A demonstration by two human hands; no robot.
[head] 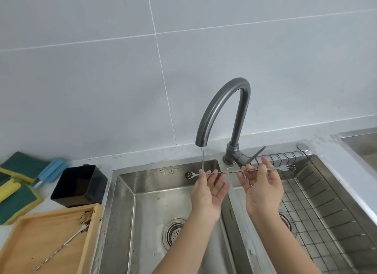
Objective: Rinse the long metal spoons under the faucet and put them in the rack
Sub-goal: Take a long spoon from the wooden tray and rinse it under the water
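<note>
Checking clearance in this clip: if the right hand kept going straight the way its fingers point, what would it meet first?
The right hand points up and away toward the back of the sink. First in that line is probably the faucet lever, just beyond its fingertips; depth is unclear from one view.

On my feed I see two bare forearms coming up from the bottom edge, no sleeves anywhere along them. The left hand (208, 192) wears no glove, ring or bracelet; the right hand (263, 189) is just as plain, its wrist without a watch or band. Fingernails look short and unpainted, so far as I can tell
</note>
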